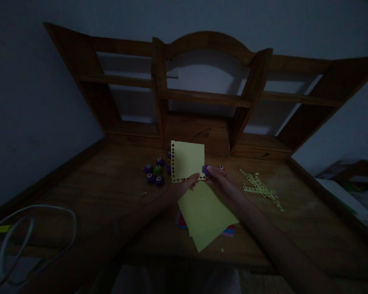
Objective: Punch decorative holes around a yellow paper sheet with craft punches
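A square sheet of pale yellow paper [188, 157] is held up, small star and heart-like holes lining its left and lower edges. My left hand [188, 183] pinches its bottom edge, thumb on the front. At the lower right corner, my right hand [219, 177] grips a purple craft punch [206, 170] set on the paper's edge. Below both hands lie more yellow sheets [208, 212] over some coloured ones. Left of the held sheet stand several purple punches [151, 178] and a green punch [158, 169]. Another punch [221, 168] shows partly behind my right hand.
Punched yellow strips [260, 188] lie crossed on the right of the wooden desk [110, 183]. A wooden shelf unit [202, 98] rises along the back. A white cable [49, 207] loops at the left front. Small paper scraps [222, 249] are scattered about.
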`<state>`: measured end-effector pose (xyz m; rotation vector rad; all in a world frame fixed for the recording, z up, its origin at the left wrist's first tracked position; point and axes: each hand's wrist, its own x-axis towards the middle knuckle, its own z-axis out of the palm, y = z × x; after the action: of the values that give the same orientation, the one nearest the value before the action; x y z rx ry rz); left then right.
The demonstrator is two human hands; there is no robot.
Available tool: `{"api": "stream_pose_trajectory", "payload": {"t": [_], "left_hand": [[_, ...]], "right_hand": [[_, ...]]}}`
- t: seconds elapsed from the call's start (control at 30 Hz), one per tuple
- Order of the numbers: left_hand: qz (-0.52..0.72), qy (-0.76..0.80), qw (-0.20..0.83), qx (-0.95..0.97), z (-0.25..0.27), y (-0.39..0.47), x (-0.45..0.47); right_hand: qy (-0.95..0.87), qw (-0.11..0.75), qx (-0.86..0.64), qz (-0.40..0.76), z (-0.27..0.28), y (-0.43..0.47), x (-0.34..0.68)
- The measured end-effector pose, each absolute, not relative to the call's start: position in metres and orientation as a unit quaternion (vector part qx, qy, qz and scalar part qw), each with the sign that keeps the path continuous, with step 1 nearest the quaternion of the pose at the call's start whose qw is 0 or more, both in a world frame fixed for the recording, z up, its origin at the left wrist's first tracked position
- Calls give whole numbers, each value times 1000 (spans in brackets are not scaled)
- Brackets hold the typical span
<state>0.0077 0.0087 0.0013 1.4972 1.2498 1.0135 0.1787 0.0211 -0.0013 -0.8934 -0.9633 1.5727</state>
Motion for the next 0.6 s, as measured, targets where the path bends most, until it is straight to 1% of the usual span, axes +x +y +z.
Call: {"api": "stream_pose_trajectory", "payload": {"t": [0.13, 0.27, 0.4, 0.6], "left_hand": [[414, 507, 447, 610, -3, 11, 6], [410, 495, 458, 614, -4, 14, 6], [410, 507, 473, 593, 1, 11, 9], [424, 494, 458, 605, 2, 9, 9]], "right_hand": [[-426, 493, -382, 655, 0, 19, 181], [-441, 486, -404, 637, 1, 18, 183], [-432, 464, -403, 660, 4, 17, 185], [-414, 454, -392, 684, 2, 17, 187]]}}
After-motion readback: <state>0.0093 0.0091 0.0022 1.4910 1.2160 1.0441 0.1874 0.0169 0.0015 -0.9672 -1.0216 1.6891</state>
